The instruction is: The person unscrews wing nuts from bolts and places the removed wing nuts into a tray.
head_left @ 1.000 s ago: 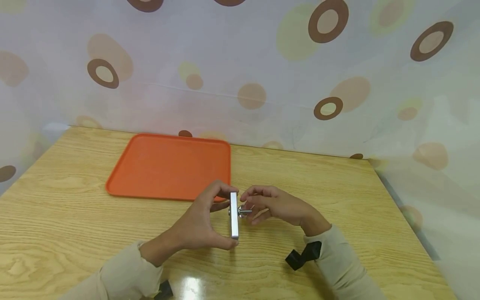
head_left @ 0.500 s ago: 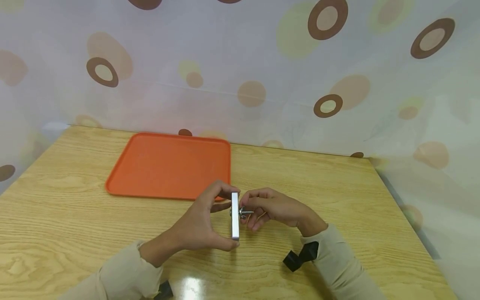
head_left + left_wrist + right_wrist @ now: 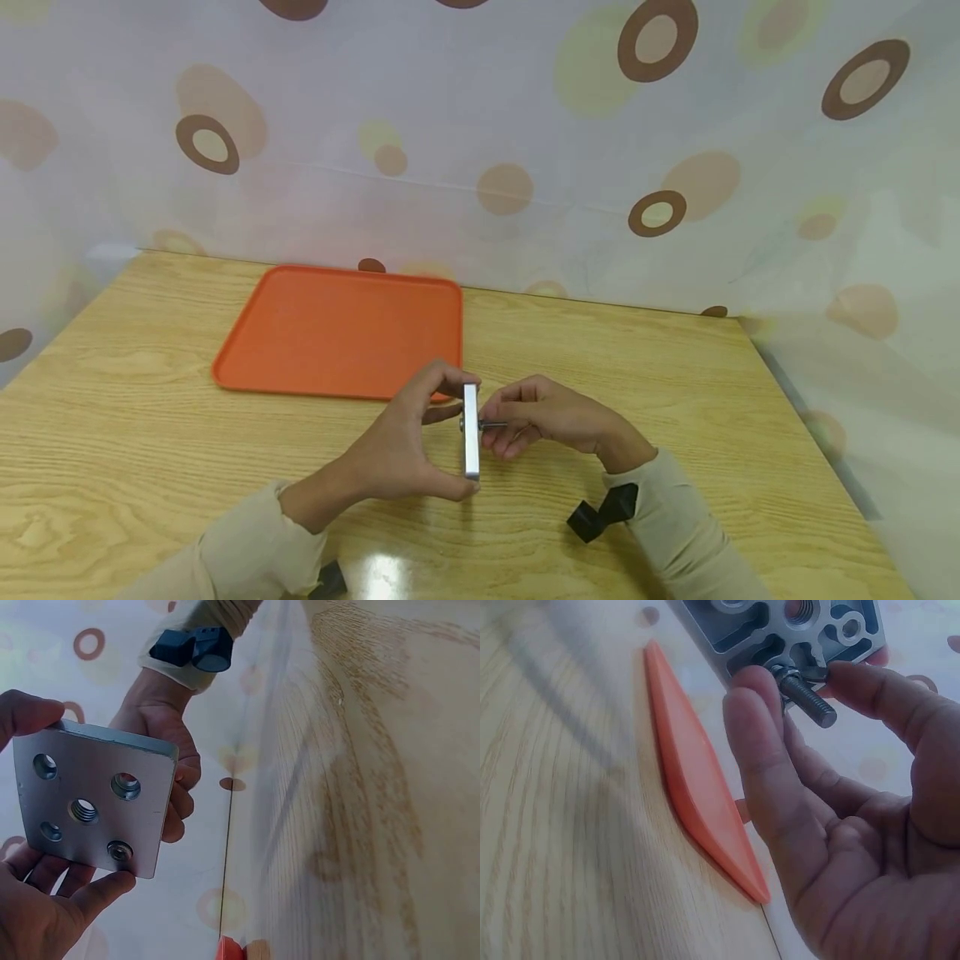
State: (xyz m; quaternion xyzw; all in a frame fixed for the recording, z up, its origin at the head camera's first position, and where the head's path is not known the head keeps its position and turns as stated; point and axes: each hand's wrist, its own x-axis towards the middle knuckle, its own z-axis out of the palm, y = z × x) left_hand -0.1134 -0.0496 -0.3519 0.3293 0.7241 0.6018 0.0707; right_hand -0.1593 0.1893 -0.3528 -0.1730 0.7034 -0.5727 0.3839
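Wood grain runs across a pale yellow tabletop (image 3: 112,400), and behind it hangs a whitish covering (image 3: 450,125) printed with brown rings and tan ovals. On the table's left half lies a flat orange rectangular tray (image 3: 337,333) with a raised rim. Nearer, a beige sleeve (image 3: 255,542) leads to the left hand (image 3: 397,450), its thumb and fingers clamped on opposite edges of a squarish silver-grey metal plate (image 3: 470,442). This plate is held on edge above the table, just right of the tray's near corner. The left wrist view shows a threaded hole at its middle and a hole towards each corner, a round head seated in one.

From the plate's right side juts a threaded steel bolt (image 3: 810,703). The right hand (image 3: 562,417) has its thumb and forefinger pinched about a small metal winged piece (image 3: 815,673) at the bolt's base, probably a wing nut, though the fingers cover most of it. Farther right, black block-shaped devices (image 3: 603,512) sit at the right cuff.
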